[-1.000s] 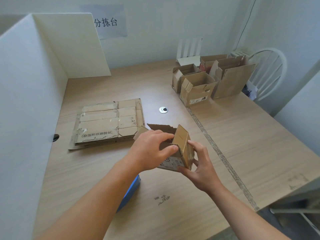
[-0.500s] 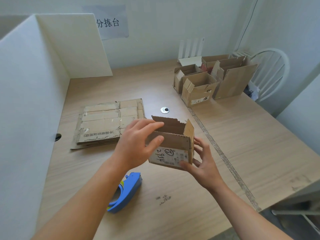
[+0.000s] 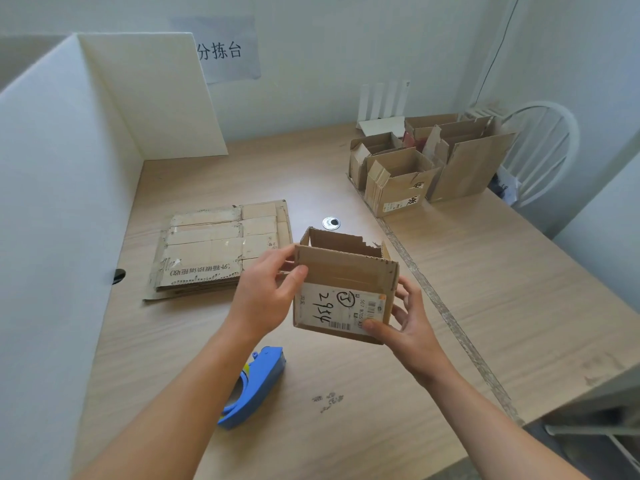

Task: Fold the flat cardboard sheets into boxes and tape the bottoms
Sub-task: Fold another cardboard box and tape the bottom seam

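Firmly on the box (image 3: 341,271), grip of left hand (image 3: 265,297) at its left wall, right hand (image 3: 410,322) round its right corner.

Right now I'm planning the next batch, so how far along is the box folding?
Done: several opened boxes stand at the far right of the table. In hand: left hand and right hand hold a labelled box squared open; its bottom is hidden, so taping cannot be judged. Left: a stack of flat sheets lies unfolded, and the blue tape dispenser lies untouched near the left forearm.
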`<move>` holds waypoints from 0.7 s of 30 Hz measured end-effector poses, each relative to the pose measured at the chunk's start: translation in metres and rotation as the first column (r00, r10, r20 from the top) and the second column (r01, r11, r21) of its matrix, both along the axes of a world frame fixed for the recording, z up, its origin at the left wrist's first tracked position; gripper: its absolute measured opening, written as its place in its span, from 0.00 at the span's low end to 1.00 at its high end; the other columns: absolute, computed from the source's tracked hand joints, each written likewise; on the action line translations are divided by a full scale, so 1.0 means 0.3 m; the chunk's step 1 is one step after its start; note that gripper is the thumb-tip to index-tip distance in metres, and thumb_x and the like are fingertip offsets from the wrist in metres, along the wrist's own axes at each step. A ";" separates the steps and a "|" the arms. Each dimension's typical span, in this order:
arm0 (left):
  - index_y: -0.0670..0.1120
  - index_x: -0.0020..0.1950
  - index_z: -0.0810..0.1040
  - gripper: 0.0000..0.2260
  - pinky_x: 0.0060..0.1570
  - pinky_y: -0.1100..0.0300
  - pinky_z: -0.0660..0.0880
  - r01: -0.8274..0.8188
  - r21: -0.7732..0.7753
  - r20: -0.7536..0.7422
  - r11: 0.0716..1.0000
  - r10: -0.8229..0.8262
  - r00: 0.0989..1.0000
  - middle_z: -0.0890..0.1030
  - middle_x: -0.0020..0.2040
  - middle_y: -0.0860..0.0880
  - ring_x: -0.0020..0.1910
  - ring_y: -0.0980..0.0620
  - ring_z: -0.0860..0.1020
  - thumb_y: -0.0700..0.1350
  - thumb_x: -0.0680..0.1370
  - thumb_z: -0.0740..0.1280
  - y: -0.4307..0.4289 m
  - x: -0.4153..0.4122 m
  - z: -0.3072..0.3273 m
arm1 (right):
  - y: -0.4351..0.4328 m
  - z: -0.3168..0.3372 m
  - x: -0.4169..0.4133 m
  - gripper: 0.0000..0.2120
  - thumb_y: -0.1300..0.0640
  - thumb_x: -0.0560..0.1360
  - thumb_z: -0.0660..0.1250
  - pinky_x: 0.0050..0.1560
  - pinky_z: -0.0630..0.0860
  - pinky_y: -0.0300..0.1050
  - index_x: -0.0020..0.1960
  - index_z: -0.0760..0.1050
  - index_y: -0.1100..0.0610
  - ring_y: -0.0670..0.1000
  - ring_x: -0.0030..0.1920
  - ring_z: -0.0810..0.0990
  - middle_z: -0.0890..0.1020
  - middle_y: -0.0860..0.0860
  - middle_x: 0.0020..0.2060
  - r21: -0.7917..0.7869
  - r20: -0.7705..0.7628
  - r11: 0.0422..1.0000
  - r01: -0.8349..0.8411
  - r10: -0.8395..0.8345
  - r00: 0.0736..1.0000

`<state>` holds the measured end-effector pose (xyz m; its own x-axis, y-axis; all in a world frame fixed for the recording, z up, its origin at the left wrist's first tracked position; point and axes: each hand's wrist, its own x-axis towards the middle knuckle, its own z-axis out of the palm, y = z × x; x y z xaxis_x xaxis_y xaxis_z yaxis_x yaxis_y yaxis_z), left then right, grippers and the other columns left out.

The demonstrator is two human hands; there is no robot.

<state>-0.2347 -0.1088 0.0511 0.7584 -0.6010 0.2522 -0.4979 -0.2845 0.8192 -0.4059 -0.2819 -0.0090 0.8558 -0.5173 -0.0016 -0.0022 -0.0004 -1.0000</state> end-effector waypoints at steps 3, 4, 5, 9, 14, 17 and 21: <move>0.53 0.66 0.77 0.14 0.48 0.67 0.78 -0.005 -0.110 -0.166 0.994 -0.013 0.986 0.81 0.55 0.56 0.53 0.62 0.80 0.42 0.80 0.67 -0.004 -0.008 0.023 | -0.007 0.012 -0.007 0.40 0.47 0.60 0.80 0.51 0.78 0.34 0.65 0.64 0.29 0.36 0.64 0.74 0.73 0.30 0.60 -0.005 0.000 1.000 0.001 -0.001 1.000; 0.53 0.65 0.77 0.13 0.47 0.68 0.77 -0.020 -0.160 -0.254 0.987 -0.022 0.967 0.81 0.55 0.56 0.52 0.62 0.80 0.43 0.81 0.66 -0.008 -0.009 0.044 | -0.010 0.017 -0.008 0.40 0.47 0.60 0.80 0.51 0.78 0.35 0.65 0.64 0.29 0.36 0.64 0.74 0.73 0.30 0.61 -0.016 -0.003 1.000 -0.003 0.003 1.000; 0.52 0.65 0.77 0.12 0.46 0.68 0.77 -0.032 -0.193 -0.332 0.981 -0.034 0.943 0.81 0.55 0.56 0.51 0.62 0.80 0.44 0.82 0.64 -0.011 -0.005 0.066 | -0.012 0.023 -0.010 0.40 0.47 0.61 0.80 0.51 0.78 0.35 0.65 0.64 0.29 0.37 0.65 0.73 0.72 0.30 0.61 -0.031 -0.006 0.999 -0.011 0.011 1.000; 0.52 0.58 0.82 0.10 0.49 0.58 0.79 0.029 -0.010 -0.407 1.000 -0.031 0.913 0.82 0.54 0.54 0.53 0.55 0.80 0.45 0.83 0.62 -0.007 0.046 0.124 | -0.021 0.031 -0.025 0.39 0.47 0.63 0.79 0.53 0.79 0.38 0.68 0.64 0.35 0.39 0.68 0.70 0.71 0.32 0.64 -0.111 -0.013 0.991 -0.067 0.066 0.998; 0.51 0.60 0.82 0.14 0.41 0.65 0.76 0.115 0.180 -0.394 0.977 -0.035 0.918 0.77 0.43 0.52 0.41 0.56 0.76 0.39 0.81 0.60 0.010 0.088 0.162 | -0.026 0.033 -0.038 0.39 0.48 0.65 0.79 0.58 0.79 0.44 0.70 0.64 0.38 0.44 0.72 0.68 0.70 0.37 0.69 -0.168 -0.014 0.979 -0.113 0.112 0.994; 0.53 0.66 0.79 0.20 0.43 0.61 0.78 0.141 0.187 -0.386 0.972 -0.059 0.921 0.75 0.44 0.51 0.38 0.55 0.76 0.36 0.80 0.59 0.003 0.081 0.161 | -0.026 0.028 -0.032 0.38 0.52 0.66 0.79 0.61 0.78 0.47 0.71 0.64 0.38 0.45 0.73 0.67 0.70 0.41 0.70 -0.177 -0.021 0.976 -0.130 0.128 0.992; 0.54 0.70 0.76 0.20 0.52 0.53 0.79 0.113 0.237 -0.287 0.965 -0.042 0.957 0.80 0.44 0.49 0.39 0.50 0.77 0.40 0.80 0.59 -0.011 0.078 0.149 | -0.019 0.014 -0.022 0.39 0.56 0.67 0.79 0.62 0.78 0.54 0.72 0.65 0.42 0.48 0.74 0.66 0.70 0.46 0.71 -0.181 -0.025 0.974 -0.139 0.137 0.990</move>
